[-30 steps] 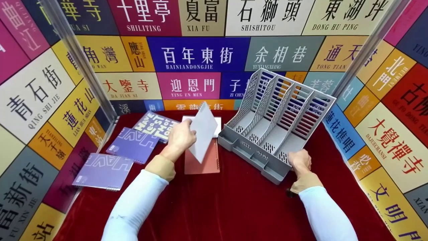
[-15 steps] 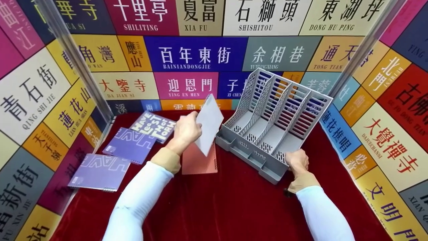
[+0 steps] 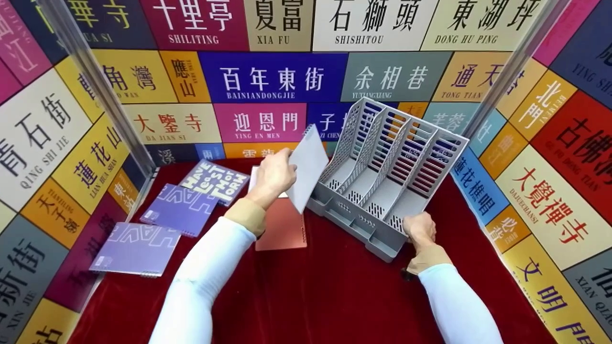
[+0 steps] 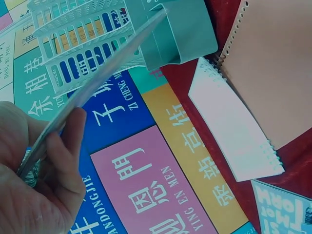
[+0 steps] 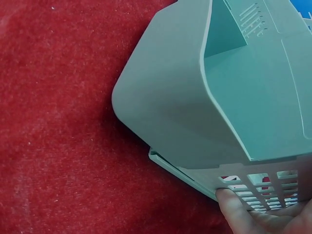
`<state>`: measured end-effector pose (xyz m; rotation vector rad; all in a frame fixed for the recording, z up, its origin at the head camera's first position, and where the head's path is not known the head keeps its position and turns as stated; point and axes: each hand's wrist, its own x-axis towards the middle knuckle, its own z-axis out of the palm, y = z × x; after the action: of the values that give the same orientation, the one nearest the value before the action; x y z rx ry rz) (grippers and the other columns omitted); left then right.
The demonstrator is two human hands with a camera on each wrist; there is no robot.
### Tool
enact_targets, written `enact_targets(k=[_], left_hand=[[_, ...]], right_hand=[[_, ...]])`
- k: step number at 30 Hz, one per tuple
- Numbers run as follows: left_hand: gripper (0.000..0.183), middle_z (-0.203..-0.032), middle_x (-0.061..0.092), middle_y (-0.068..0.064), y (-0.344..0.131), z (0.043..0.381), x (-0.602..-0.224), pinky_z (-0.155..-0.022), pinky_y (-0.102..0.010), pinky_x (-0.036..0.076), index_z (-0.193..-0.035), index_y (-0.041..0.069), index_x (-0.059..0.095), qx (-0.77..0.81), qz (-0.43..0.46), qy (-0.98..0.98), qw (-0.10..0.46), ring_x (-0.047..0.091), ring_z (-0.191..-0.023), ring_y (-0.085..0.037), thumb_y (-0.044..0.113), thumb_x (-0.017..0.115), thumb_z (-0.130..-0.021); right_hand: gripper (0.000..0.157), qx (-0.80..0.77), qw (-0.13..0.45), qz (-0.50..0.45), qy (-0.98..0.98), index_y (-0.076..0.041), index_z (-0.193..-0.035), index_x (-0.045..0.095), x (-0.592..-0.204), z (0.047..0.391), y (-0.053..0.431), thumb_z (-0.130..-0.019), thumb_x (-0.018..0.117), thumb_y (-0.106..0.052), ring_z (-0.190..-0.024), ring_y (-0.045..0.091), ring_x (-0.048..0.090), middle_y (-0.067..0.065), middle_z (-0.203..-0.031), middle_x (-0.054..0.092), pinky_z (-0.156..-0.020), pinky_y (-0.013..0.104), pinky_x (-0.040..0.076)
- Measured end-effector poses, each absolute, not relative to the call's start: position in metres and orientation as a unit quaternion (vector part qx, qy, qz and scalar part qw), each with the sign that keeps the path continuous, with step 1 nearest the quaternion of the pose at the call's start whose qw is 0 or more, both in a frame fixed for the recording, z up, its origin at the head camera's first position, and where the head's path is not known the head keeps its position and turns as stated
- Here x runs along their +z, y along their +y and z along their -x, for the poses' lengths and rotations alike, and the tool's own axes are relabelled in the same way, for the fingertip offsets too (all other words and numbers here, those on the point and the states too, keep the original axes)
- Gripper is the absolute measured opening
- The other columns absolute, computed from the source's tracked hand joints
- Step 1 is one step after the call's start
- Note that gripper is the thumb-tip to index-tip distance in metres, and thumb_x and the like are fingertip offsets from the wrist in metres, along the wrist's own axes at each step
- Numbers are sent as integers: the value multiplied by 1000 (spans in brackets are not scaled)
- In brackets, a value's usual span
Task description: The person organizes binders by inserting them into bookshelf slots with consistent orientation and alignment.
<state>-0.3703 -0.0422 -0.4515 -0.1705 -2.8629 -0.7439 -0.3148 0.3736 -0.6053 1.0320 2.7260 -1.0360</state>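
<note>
My left hand [image 3: 276, 174] pinches a spiral notebook [image 3: 308, 167], held raised and tilted on edge, its pale side showing in the head view. In the left wrist view the notebook [image 4: 92, 92] is seen edge-on between thumb and fingers, its wire coil by the palm. The notebook's far edge overlaps the front of a grey file rack [image 3: 382, 177], which has several upright dividers and a front tray. My right hand [image 3: 420, 228] holds the rack's right front side; in the right wrist view its fingers [image 5: 234, 207] lie at the slotted side wall.
Under the left arm lie a salmon notebook [image 3: 282, 224] and a white one [image 4: 234, 131]. Farther left are two purple notebooks [image 3: 179, 208] [image 3: 136, 248] and a lettered one [image 3: 217, 181]. Printed walls [image 3: 272, 76] enclose the red cloth [image 3: 306, 296] on three sides.
My left hand has carried the notebook rightward and slightly up, from over the salmon notebook to the rack's left front. The right hand keeps its hold on the rack.
</note>
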Motion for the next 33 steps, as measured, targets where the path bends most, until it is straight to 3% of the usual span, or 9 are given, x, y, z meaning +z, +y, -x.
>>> enact_targets(k=[4,9,16,24,28,33], left_hand=[[36,-129,82,-18,-33,375,-450,-99,-59,64,-141,18,69,-247,57,-963,92,78,-119,-44,32,71,-108],[34,-124,82,-19,-22,381,-452,-96,-58,66,-140,17,69,-230,66,-965,106,80,-114,-44,33,70,-109],[28,-117,82,-21,-12,385,-455,-90,-59,67,-135,16,67,-222,82,-965,116,81,-109,-45,32,66,-112],[26,-123,82,-21,4,394,-454,-94,-60,66,-137,18,63,-225,79,-967,90,80,-116,-44,33,58,-116],[25,-126,82,-16,10,402,-454,-97,-58,66,-137,20,64,-233,79,-966,82,79,-119,-41,29,59,-115],[21,-123,83,-7,18,408,-455,-99,-56,65,-132,18,66,-242,93,-962,87,80,-119,-39,19,61,-112]], right_hand=[[47,-333,26,-333,882,5,-127,70,-605,315,373,-96,50,-25,-92,39,74,35,-134,73,-77,45,63],[49,-337,28,-333,880,5,-130,68,-604,315,371,-97,51,-26,-85,36,73,36,-137,71,-67,41,63],[47,-338,27,-329,881,4,-129,69,-602,313,371,-97,52,-26,-102,43,75,35,-138,71,-66,39,63],[50,-343,23,-330,879,5,-135,65,-603,312,372,-97,53,-26,-104,44,75,36,-141,69,-65,39,63],[50,-341,19,-327,881,4,-135,65,-603,311,371,-97,51,-27,-115,49,74,36,-141,69,-75,45,64],[51,-338,16,-325,883,5,-135,64,-602,311,371,-97,49,-25,-126,52,70,36,-143,68,-98,55,63]])
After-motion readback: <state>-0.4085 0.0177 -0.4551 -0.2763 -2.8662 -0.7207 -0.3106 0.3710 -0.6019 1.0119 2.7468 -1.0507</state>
